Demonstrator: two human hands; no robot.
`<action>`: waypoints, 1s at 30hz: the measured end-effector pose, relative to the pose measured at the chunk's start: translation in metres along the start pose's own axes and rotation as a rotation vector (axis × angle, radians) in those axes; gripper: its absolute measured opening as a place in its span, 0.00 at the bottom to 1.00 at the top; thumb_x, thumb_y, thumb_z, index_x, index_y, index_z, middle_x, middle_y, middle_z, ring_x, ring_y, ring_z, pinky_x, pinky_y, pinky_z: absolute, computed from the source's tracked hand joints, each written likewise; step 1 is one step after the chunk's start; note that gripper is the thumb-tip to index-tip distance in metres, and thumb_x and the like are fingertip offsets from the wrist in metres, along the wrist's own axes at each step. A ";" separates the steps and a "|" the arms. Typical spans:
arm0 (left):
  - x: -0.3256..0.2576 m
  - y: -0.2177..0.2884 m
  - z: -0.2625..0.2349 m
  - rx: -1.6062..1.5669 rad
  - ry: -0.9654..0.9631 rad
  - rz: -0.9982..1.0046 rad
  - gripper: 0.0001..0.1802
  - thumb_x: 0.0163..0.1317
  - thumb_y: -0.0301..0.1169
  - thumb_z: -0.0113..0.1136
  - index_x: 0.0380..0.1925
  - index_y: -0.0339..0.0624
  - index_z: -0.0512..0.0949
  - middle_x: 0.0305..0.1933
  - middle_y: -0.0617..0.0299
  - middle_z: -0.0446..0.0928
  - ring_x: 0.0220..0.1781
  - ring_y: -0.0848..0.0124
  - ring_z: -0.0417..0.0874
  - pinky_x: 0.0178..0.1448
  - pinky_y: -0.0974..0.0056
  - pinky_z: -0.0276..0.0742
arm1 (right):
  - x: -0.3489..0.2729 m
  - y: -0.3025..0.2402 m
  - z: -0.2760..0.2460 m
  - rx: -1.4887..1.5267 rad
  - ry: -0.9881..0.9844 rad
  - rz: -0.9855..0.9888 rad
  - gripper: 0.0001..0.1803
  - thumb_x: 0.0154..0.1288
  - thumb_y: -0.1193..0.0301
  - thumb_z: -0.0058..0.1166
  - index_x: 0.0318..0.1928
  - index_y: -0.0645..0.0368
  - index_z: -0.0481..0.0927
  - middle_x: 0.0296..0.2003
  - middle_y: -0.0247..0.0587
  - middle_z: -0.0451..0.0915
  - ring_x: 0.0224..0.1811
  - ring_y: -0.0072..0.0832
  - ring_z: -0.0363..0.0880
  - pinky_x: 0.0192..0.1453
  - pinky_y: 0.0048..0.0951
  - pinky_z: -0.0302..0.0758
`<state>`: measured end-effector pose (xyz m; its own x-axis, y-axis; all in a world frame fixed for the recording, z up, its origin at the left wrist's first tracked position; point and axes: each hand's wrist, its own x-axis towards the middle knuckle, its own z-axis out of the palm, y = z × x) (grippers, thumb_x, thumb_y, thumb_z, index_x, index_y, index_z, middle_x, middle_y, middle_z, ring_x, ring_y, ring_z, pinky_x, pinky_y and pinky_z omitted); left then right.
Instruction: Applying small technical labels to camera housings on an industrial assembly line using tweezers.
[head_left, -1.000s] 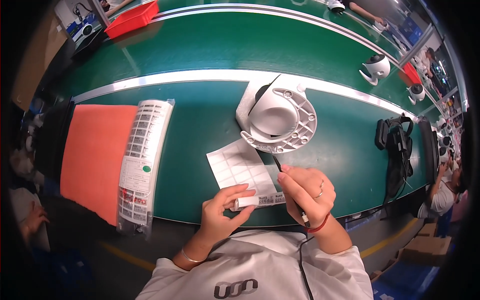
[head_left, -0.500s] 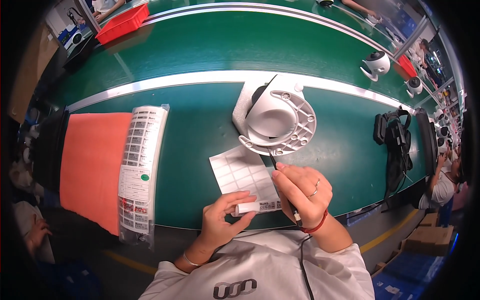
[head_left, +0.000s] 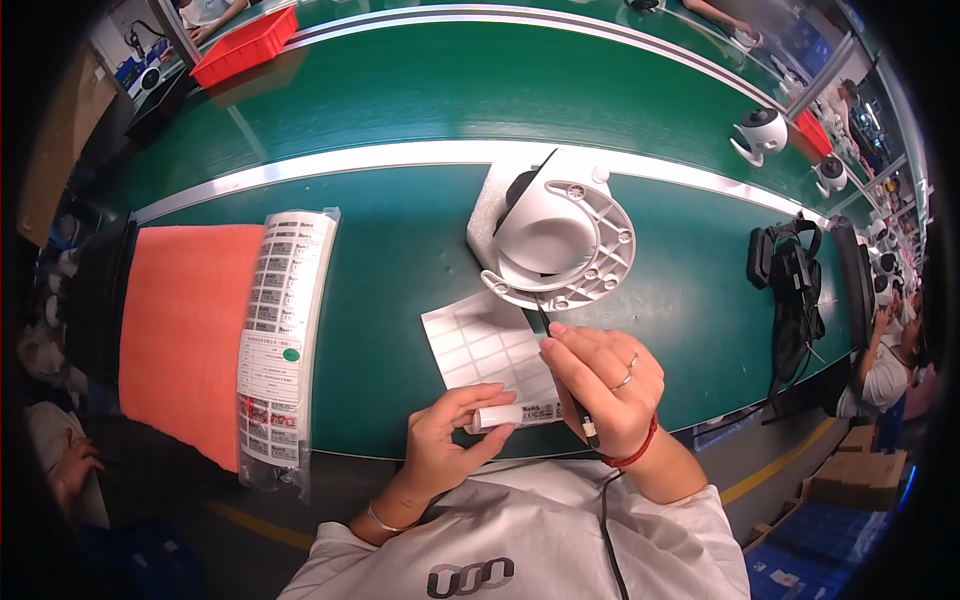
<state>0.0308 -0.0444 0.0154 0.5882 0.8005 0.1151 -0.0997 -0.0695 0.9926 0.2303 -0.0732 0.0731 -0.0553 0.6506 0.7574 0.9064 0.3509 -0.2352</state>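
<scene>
My left hand [head_left: 445,440] pinches the rolled-up end of a white label sheet [head_left: 480,345], which lies on the green bench with its grid of blank spaces facing up. Between the fingers of my right hand [head_left: 610,385] is a slim dark pen-like tool [head_left: 544,318], its tip at the lower rim of a white device's ring-shaped base. That white device [head_left: 545,240], apparently a camera on its side, rests in a white foam block [head_left: 482,225]. Small printed labels show on the roll beside my left thumb. Whether the tip touches the base, I cannot tell.
On the left lie an orange cloth [head_left: 185,330] and a plastic-wrapped stack of label sheets [head_left: 280,340]. A black strapped device [head_left: 790,270] sits at the right. Beyond the white rail, white cameras [head_left: 762,132] and a red tray [head_left: 245,48] stand on the green surface. Other people work nearby.
The cameras at the far right have shifted slightly rightward. In my right hand the tool's back end has tipped a little, its tip staying by the base. My left hand is nearly still.
</scene>
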 end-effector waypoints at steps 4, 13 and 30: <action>0.000 -0.001 0.000 -0.008 -0.003 0.009 0.23 0.57 0.15 0.68 0.53 0.27 0.74 0.49 0.45 0.84 0.53 0.64 0.86 0.55 0.64 0.85 | 0.000 0.000 0.003 0.024 0.005 0.009 0.16 0.43 0.77 0.59 0.37 0.66 0.85 0.33 0.43 0.84 0.35 0.33 0.85 0.34 0.29 0.80; 0.001 0.000 0.001 0.004 0.007 0.000 0.23 0.57 0.16 0.68 0.53 0.27 0.74 0.49 0.46 0.84 0.52 0.64 0.86 0.54 0.65 0.85 | -0.014 0.000 0.009 0.122 0.103 0.230 0.15 0.45 0.85 0.66 0.38 0.67 0.84 0.33 0.46 0.85 0.33 0.35 0.86 0.35 0.28 0.80; 0.002 -0.002 0.002 0.029 0.036 0.037 0.22 0.56 0.16 0.69 0.51 0.28 0.76 0.48 0.47 0.84 0.52 0.64 0.86 0.55 0.65 0.84 | -0.009 -0.007 0.029 0.012 0.169 0.241 0.10 0.49 0.82 0.68 0.34 0.64 0.84 0.31 0.43 0.86 0.30 0.34 0.86 0.33 0.28 0.79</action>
<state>0.0338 -0.0441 0.0141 0.5556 0.8177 0.1505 -0.0975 -0.1157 0.9885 0.2128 -0.0618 0.0506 0.2328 0.5953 0.7691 0.8798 0.2080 -0.4273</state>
